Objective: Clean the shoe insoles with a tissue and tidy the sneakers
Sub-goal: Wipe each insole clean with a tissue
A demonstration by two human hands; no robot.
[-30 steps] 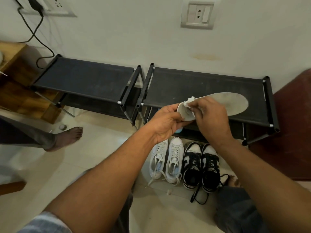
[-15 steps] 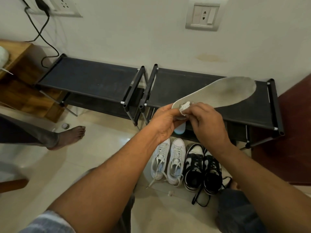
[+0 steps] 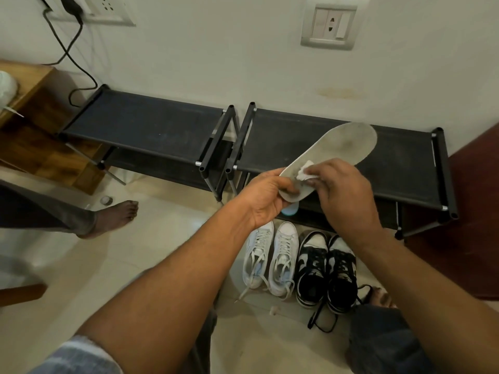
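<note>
**1 insole in hand, 2 pairs on the floor**

Nearest, 2 pairs of sneakers are lined up on the tiled floor with toes pointed away. The white sneakers [image 3: 270,261] are on the left and the black-and-white sneakers [image 3: 326,271] just beside them on the right, a black lace trailing loose.

Above them the insole [image 3: 345,143] is held tilted in the air. Its heel end is gripped by the left hand [image 3: 266,197], thumb laid on the top face and fingers curled beneath. A small crumpled tissue [image 3: 304,172] is pinched in the fingertips of the right hand [image 3: 343,190] and pressed on the insole just beyond the left thumb.

The far forefoot part is unsupported and shows grey soiling. It is seen against the right-hand shoe rack [image 3: 405,171] behind it.

The insole is judged light, thin and flexible, so it would probably bend under a hard wipe far from the grip. For the toe end, a hold moved toward the middle, or a palm laid beneath, is advised. The tissue is judged flimsy and liable to tear if rubbed hard.

Farther off, another rack [image 3: 151,122] and a wall socket [image 3: 328,27] are seen.
</note>
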